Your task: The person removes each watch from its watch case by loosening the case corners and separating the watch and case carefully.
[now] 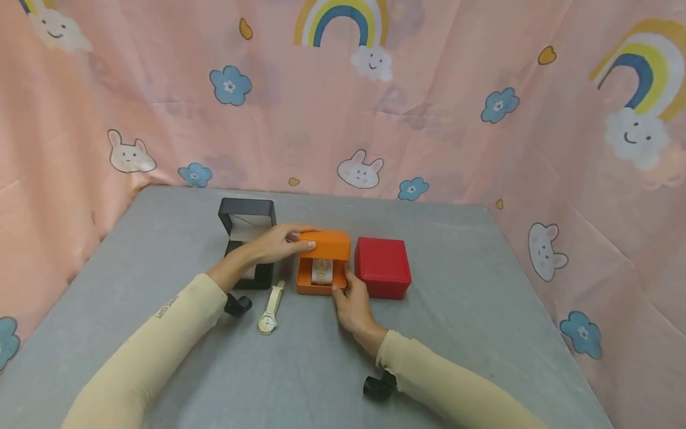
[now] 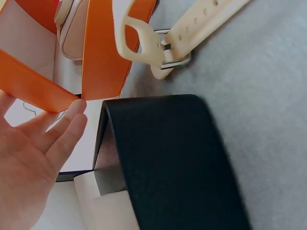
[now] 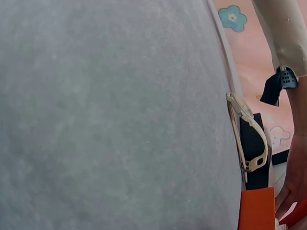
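An orange watch box (image 1: 324, 243) stands in the middle of the table with its lid partly raised. Inside it sits a watch (image 1: 323, 272) on a pale cushion. My left hand (image 1: 274, 244) holds the lid from the left, thumb along its front and fingers reaching over the top; the left wrist view shows those fingers (image 2: 64, 136) against the lid. At the box's lower right corner, my right hand (image 1: 355, 305) grips the base, thumb at the front and fingers along the side. A cream-strapped watch (image 1: 272, 307) lies left of the box on the grey cloth.
Just behind the left hand, a black box (image 1: 247, 207) stands with its lid up and a pale lining. A closed red box (image 1: 383, 263) is close on the right of the orange one. Pink patterned curtain (image 1: 300, 119) encloses the table's back and sides.
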`<move>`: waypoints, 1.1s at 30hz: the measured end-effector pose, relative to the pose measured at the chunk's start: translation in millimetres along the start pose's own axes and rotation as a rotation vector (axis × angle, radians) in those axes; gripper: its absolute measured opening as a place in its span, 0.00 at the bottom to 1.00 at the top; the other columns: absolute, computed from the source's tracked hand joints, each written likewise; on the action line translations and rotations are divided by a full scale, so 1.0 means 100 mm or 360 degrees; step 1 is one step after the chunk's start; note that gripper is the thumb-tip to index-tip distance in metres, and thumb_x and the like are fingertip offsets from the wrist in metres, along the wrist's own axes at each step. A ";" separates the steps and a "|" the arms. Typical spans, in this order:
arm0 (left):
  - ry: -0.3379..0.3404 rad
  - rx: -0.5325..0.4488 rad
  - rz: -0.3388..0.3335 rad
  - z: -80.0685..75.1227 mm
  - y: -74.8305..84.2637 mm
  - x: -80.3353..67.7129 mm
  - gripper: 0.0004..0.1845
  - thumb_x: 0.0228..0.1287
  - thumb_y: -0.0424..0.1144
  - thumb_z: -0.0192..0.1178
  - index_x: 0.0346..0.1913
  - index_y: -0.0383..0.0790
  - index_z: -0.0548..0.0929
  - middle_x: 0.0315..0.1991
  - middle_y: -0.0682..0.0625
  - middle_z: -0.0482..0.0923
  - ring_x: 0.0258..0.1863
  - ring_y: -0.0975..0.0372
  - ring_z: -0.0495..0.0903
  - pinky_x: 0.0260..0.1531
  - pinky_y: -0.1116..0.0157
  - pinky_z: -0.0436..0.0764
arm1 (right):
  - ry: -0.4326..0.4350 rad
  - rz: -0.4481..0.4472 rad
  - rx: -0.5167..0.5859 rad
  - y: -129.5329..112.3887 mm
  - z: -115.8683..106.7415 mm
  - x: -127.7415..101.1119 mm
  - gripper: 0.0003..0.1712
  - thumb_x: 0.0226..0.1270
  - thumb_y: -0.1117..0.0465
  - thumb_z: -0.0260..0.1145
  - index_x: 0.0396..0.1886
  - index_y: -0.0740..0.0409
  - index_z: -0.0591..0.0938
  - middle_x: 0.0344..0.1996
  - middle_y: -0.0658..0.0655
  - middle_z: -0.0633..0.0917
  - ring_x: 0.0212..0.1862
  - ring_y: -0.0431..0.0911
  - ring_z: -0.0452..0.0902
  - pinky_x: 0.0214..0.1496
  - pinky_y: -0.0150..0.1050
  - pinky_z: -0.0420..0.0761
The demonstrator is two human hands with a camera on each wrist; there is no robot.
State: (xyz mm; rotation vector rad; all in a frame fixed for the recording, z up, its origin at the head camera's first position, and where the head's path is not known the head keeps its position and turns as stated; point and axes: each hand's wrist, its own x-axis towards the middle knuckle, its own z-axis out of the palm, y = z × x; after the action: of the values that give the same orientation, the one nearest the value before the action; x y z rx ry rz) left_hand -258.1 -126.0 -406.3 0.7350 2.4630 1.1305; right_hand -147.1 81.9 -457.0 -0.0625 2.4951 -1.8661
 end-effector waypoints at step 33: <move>0.0040 -0.0575 -0.0439 0.01 0.06 0.22 0.45 0.74 0.71 0.22 0.81 0.44 0.51 0.75 0.35 0.58 0.62 0.45 0.69 0.52 0.55 0.78 | -0.0014 0.0042 -0.0001 0.02 -0.03 -0.01 0.37 0.74 0.75 0.54 0.78 0.71 0.53 0.80 0.67 0.55 0.81 0.58 0.49 0.79 0.55 0.55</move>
State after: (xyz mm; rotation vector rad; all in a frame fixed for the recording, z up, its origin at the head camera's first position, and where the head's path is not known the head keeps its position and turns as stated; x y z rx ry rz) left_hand -273.9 -109.1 -403.6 0.2680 2.2006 1.4205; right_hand -146.8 85.1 -457.8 -0.0377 2.4785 -1.8513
